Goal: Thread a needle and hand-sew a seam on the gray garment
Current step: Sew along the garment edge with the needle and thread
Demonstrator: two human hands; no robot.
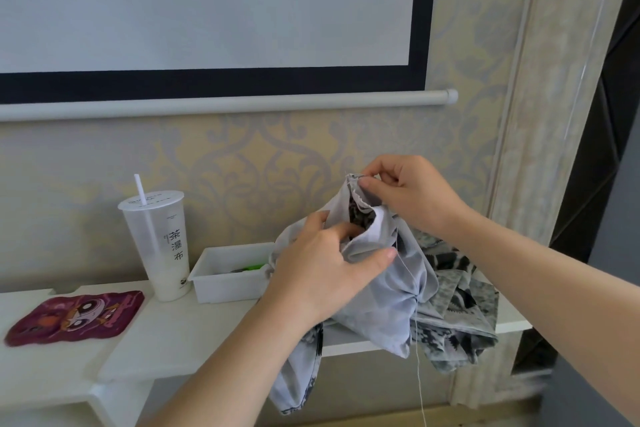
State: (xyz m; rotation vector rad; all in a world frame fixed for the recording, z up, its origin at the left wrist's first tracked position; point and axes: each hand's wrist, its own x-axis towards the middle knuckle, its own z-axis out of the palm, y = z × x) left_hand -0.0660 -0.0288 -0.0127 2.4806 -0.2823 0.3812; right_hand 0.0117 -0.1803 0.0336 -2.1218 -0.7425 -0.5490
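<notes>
The gray garment (384,298), pale on one side and patterned gray-black on the other, is held up above the white table's (180,333) right end. My left hand (325,263) grips a bunched fold of it from the left, thumb pressed on the cloth. Above it, my right hand (405,194) pinches the garment's top edge at a seam, where a thin needle tip seems to poke up. A white thread (417,350) runs from the seam down past the cloth and hangs below the table edge.
A white tray (228,279) with a green item stands just left of the garment. Farther left are a tall plastic cup (162,243) with a straw and a dark red cartoon mat (76,317). A projector screen (207,10) hangs on the wall behind.
</notes>
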